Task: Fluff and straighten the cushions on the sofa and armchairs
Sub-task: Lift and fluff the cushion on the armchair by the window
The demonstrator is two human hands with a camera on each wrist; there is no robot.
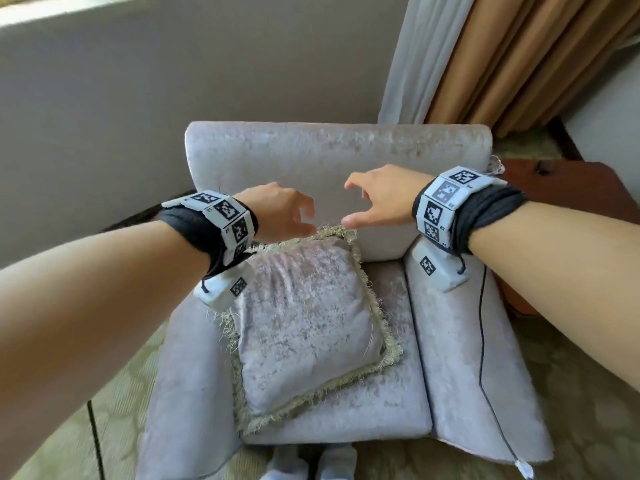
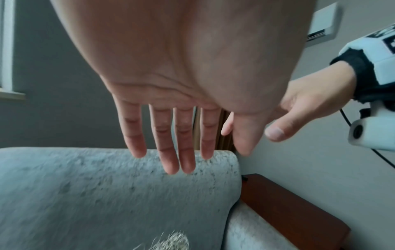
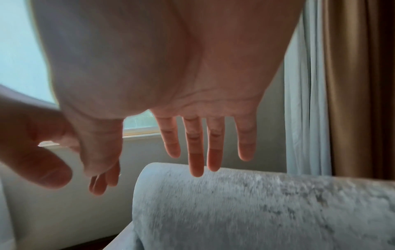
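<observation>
A pale velvet cushion [image 1: 304, 323] with a frayed fringe lies flat and skewed on the seat of a light grey armchair [image 1: 467, 358]. Both hands hover just above the cushion's far corner, in front of the chair's backrest [image 1: 339, 157]. My left hand [image 1: 291, 213] is open, with straight spread fingers [image 2: 171, 148] and an empty palm. My right hand [image 1: 370, 202] is open too, its fingers [image 3: 196, 152] hanging straight above the backrest [image 3: 256, 203]. Neither hand touches the cushion. Only the fringe corner [image 2: 171, 241] shows in the left wrist view.
A grey wall runs behind the armchair. White sheer and tan curtains [image 1: 502, 57] hang at the back right. A reddish wooden side table [image 1: 571, 192] stands right of the chair. A thin black cable [image 1: 483, 341] trails over the right armrest. Patterned carpet [image 1: 117, 410] covers the floor.
</observation>
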